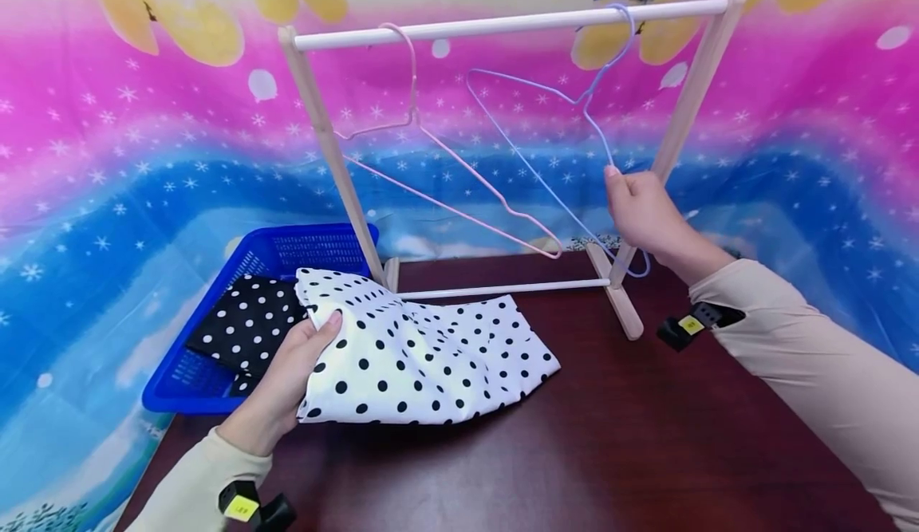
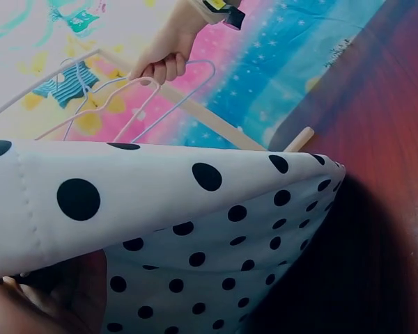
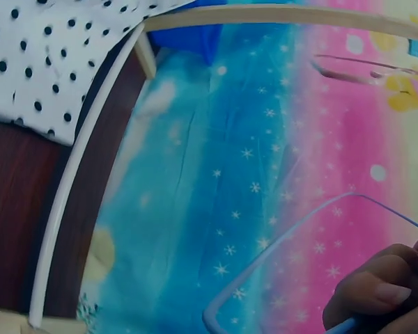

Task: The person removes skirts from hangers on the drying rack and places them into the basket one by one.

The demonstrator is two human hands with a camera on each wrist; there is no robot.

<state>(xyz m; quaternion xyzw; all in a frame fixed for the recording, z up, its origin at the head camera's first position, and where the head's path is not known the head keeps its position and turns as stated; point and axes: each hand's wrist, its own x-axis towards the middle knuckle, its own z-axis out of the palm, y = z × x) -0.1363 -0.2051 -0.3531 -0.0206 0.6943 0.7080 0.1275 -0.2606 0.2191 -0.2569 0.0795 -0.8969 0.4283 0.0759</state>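
My left hand (image 1: pixel 290 368) pinches the edge of a white cloth with black polka dots (image 1: pixel 409 364), thumb on top; the cloth spreads to the right above the table. In the left wrist view the cloth (image 2: pixel 209 188) hides most of that hand (image 2: pixel 56 292). My right hand (image 1: pixel 642 205) grips the right side of a blue hanger (image 1: pixel 527 161), whose hook hangs over the rack's top bar. Curled fingers of the right hand (image 3: pixel 383 292) show around the blue hanger (image 3: pixel 265 257) in the right wrist view. A pink hanger (image 1: pixel 459 209) hangs further left on the bar.
A wooden rack (image 1: pixel 502 25) with white bars stands on the dark red table (image 1: pixel 574 452). Behind the cloth, at left, a blue basket (image 1: pixel 172 372) holds a black cloth with white dots (image 1: pixel 251 325). A colourful printed backdrop (image 1: pixel 86 213) surrounds the table.
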